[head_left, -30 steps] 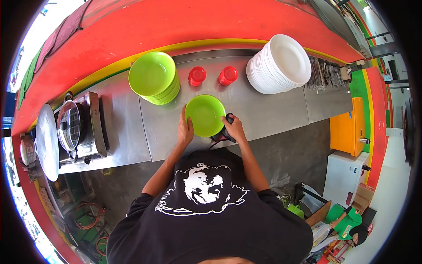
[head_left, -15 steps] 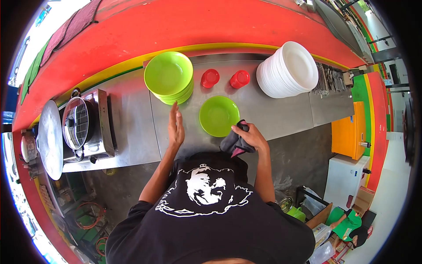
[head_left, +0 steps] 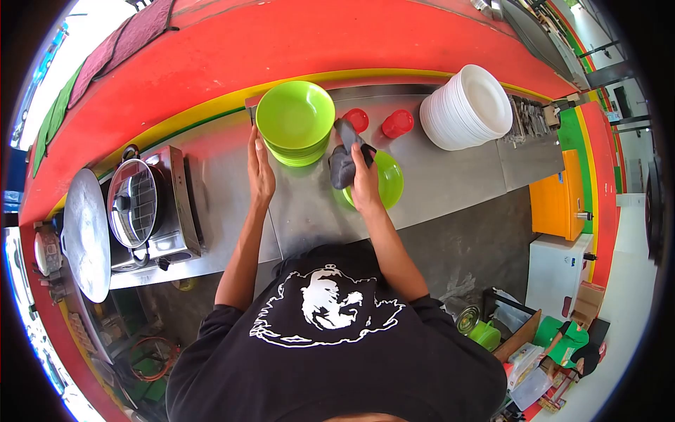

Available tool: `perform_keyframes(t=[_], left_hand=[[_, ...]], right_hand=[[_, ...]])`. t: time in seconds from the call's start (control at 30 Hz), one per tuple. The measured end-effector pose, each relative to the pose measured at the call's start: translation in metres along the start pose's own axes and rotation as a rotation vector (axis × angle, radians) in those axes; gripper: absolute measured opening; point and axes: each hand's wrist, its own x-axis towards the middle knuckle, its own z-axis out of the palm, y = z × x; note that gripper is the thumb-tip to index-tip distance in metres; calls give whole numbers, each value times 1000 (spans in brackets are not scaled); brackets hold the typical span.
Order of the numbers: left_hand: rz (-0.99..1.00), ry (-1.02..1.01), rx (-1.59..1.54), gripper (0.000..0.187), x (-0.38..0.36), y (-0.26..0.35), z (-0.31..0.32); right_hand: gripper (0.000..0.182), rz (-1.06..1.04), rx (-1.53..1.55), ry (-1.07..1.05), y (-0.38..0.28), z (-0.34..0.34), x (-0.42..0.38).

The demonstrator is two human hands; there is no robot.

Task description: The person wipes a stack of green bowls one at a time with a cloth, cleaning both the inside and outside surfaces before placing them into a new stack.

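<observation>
A tall stack of lime-green bowls (head_left: 295, 114) stands at the back of the steel counter (head_left: 235, 204). My left hand (head_left: 261, 172) is at the stack's left side, with its fingers stretched out and holding nothing. In my right hand (head_left: 365, 183) is a dark grey cloth (head_left: 342, 169), bunched up just right of the stack. Hand and cloth cover the left part of a single green bowl (head_left: 391, 180) lying on the counter. Two red cups, one (head_left: 357, 118) partly behind the cloth and another (head_left: 398, 124) to its right, stand farther back.
White plates (head_left: 460, 112) are piled at the right, beside a heap of cutlery (head_left: 529, 119). On the left, a lidded pan (head_left: 133, 200) sits on a stove (head_left: 184, 204), with a large round metal lid (head_left: 86, 235) beyond. A person in green (head_left: 566, 344) is at the lower right.
My right hand has carried the cloth up and left, from the single bowl's right edge toward the stack. My left hand has moved up along the stack's left side. The view has shifted slightly.
</observation>
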Motion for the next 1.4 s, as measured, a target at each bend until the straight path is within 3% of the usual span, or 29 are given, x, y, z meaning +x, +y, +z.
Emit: perform_keyframes(t=[0.27,0.5,0.73,0.87,0.97,1.07,1.2,1.4], left_hand=[[-52,-103,-151,67,53,-20,-8],[-62,-117,-117,67,67,-27,-8],[-40,-90,1,66,65,-24,-8],[18,-74,95,63,60,-11,-9],[195,-127,70,60,56,-1,-11],[228,-107,51,58,34,37,-10],[118,-110,-230,72,-17,81,-12],[-290,-82,-602,62,-79,77,-6]], right_hand=[[58,-65,-102,-4,28,41,36],[43,-62,-274,38,28,55,43],[38,-134,-256,43,26,63,39],[38,-148,-246,33,22,62,35],[38,-167,-256,46,10,64,20],[35,-172,-194,55,-4,56,-6],[25,-244,3,32,-11,40,-59],[35,-120,43,97,24,-15,-122]])
